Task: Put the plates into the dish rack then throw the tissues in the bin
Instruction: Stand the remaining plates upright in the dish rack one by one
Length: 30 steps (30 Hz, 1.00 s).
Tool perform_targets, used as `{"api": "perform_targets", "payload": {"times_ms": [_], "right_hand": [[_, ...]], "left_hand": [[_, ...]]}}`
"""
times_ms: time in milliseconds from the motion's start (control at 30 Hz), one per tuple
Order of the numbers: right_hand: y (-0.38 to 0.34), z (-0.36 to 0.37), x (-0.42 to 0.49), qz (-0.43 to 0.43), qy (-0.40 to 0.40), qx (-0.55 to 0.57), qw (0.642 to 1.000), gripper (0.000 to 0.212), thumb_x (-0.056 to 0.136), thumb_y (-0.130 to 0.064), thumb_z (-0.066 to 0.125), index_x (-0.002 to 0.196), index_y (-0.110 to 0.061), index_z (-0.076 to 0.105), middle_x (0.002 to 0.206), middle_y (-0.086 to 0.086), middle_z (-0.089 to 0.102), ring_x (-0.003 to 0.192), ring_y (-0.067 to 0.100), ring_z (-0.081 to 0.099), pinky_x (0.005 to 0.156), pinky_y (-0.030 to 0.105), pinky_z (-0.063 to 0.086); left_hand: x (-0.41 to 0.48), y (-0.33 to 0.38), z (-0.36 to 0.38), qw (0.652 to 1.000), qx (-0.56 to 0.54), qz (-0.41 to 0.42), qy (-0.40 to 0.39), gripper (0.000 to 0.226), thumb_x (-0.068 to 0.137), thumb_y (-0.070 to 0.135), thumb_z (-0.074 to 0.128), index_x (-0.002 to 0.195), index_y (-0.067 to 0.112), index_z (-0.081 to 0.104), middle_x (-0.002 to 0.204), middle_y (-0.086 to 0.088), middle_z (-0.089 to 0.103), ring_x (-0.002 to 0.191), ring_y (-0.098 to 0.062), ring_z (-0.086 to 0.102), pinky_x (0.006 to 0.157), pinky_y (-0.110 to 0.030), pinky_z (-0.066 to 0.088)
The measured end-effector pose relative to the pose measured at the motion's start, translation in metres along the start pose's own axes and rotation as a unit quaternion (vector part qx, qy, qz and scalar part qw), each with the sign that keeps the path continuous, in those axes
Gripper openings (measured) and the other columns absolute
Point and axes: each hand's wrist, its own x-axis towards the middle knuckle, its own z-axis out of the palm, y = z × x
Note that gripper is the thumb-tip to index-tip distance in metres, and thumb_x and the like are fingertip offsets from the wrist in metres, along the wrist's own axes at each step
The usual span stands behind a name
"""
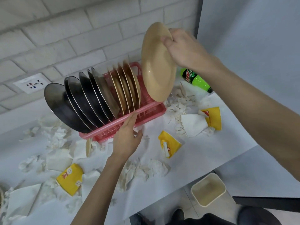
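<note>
Holds a round tan plastic plate [158, 62] on edge in the air, its lower rim just above the right end of the red plastic slatted dish rack [146, 113]. Grips it at the upper rim with the right hand [183, 49], fingers [165, 40] clamped over the edge. Tilts its face much like the row of tan plates [128, 88] already standing in the rack, which puts the free slot (judging by the bare red wall there) just right of the last tan plate and below the held rim. Calls, most likely, for a short drop down and slightly left, edge first, without knocking that neighbour.

Rests the left hand [128, 137] against the rack's front rail, fingers straight and together, thumb apart, gripping nothing. Seems to steady the rack.

Shows dark steel plates [76, 101] filling the rack's left half, the outermost leaning past its end. Leaves crumpled white tissues [154, 168] strewn over the white bench [203, 143] on both sides of the rack, among yellow paper cups [69, 177] and a green plastic bottle [196, 80] lying beside the right forearm. Places the cream square bin [208, 190] on the floor below the bench edge, nearer the right arm.
</note>
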Motion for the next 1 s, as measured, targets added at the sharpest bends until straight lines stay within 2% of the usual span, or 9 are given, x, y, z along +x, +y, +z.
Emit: {"api": "perform_targets", "payload": {"times_ms": [100,267,433,700,867,1000], "right_hand": [[-0.003,0.023,0.020,0.001,-0.005,0.000,1.000,0.031,0.101,-0.043,0.030,0.092,-0.020,0.049,0.097,0.008,0.060,0.095,0.029,0.057,0.079,0.037,0.042],[-0.006,0.060,0.038,0.003,-0.015,-0.016,1.000,0.042,0.102,-0.041,0.027,0.110,-0.013,0.058,0.109,0.013,0.065,0.098,0.033,0.060,0.074,0.037,0.043],[0.002,0.095,0.045,0.022,-0.034,-0.043,0.998,0.051,0.103,-0.046,0.024,0.110,-0.011,0.060,0.117,0.021,0.064,0.106,0.039,0.059,0.075,0.037,0.036],[0.005,0.133,0.046,0.027,-0.052,-0.027,0.998,0.059,0.101,-0.057,0.021,0.103,-0.014,0.062,0.109,0.019,0.066,0.102,0.038,0.062,0.073,0.036,0.036],[0.007,0.146,0.046,0.028,-0.062,-0.028,0.997,0.067,0.098,-0.063,0.017,0.112,-0.017,0.062,0.113,0.018,0.066,0.105,0.038,0.062,0.075,0.037,0.034],[0.009,0.152,0.045,0.037,-0.066,-0.016,0.997,0.072,0.095,-0.067,0.014,0.123,-0.019,0.060,0.115,0.017,0.066,0.106,0.038,0.062,0.074,0.036,0.035]], "left_hand": [[0.001,-0.001,0.000,1.000,0.001,-0.004,-0.005,0.071,0.091,0.022,0.066,0.154,0.029,0.033,0.160,0.014,0.031,0.065,0.000,0.064,0.068,-0.027,0.053],[0.001,-0.004,0.003,1.000,-0.013,-0.007,-0.002,0.073,0.090,0.019,0.068,0.154,0.031,0.033,0.159,0.013,0.034,0.054,0.001,0.059,0.067,-0.023,0.048],[0.001,-0.008,0.005,0.999,-0.033,-0.006,-0.008,0.074,0.090,0.018,0.067,0.154,0.033,0.032,0.158,0.014,0.035,0.053,0.000,0.060,0.060,-0.006,0.036],[-0.002,-0.011,0.009,0.999,-0.047,-0.012,-0.006,0.077,0.090,0.018,0.067,0.154,0.038,0.030,0.159,0.020,0.028,0.060,0.002,0.061,0.066,-0.022,0.049],[-0.002,-0.013,0.013,0.998,-0.057,-0.009,-0.003,0.072,0.093,0.025,0.063,0.154,0.040,0.028,0.160,0.023,0.025,0.060,0.002,0.060,0.060,-0.019,0.044],[-0.004,-0.014,0.015,0.998,-0.063,-0.007,-0.002,0.071,0.095,0.029,0.062,0.155,0.040,0.026,0.160,0.024,0.022,0.061,0.002,0.060,0.064,-0.023,0.046]]}}
